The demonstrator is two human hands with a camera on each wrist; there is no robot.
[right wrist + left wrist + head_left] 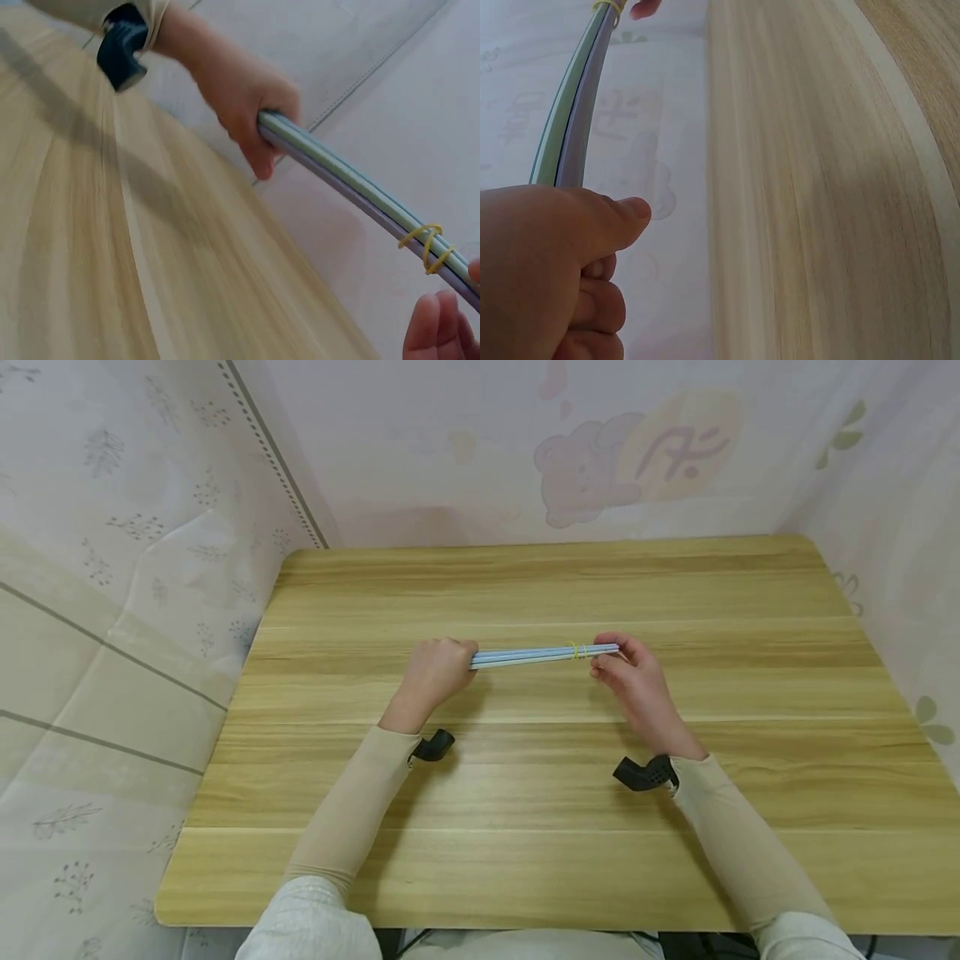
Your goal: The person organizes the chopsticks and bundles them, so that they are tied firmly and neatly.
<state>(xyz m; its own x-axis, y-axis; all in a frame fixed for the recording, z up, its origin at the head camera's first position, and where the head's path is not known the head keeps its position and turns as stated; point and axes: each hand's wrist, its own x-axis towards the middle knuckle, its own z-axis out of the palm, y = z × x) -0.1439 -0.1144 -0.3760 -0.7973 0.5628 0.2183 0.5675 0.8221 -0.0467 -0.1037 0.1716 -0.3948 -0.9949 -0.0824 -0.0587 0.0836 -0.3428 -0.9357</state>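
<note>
A bundle of slim pastel chopsticks, in blue, green and purple tones, is held nearly level above the table. My left hand grips its left end in a fist; in the left wrist view the left hand has its thumb lying along the sticks. A yellow rubber band is wound round the bundle near its right end. Beside that band is my right hand, thumb and forefinger parted on either side of the bundle's end. Right fingertips show just below the sticks in the right wrist view.
A wooden table lies under both hands. Behind it and at both sides stand pale patterned wall coverings. Black wrist cameras sit on the forearms above the tabletop.
</note>
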